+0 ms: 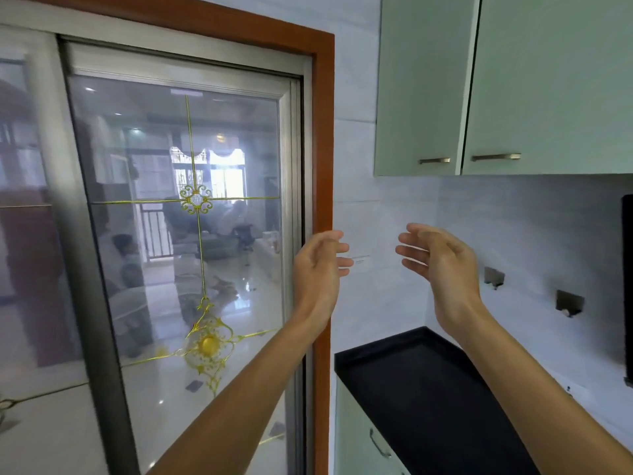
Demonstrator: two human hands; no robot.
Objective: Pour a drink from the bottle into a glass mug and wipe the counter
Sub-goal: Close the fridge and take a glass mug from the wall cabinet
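Two hands (318,265) (442,262) raised, empty, apart; counter (428,389) black, glossy.

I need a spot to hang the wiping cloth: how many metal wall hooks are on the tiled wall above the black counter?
2. One small metal wall hook is just right of the right hand; the second metal hook is further right, slightly lower. More may lie beyond the frame's right edge.

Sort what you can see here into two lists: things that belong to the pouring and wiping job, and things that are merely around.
Job: left hand, empty; right hand, empty; black counter. No bottle, mug or cloth in view.

Around: glass sliding door, wall cabinets, two wall hooks.
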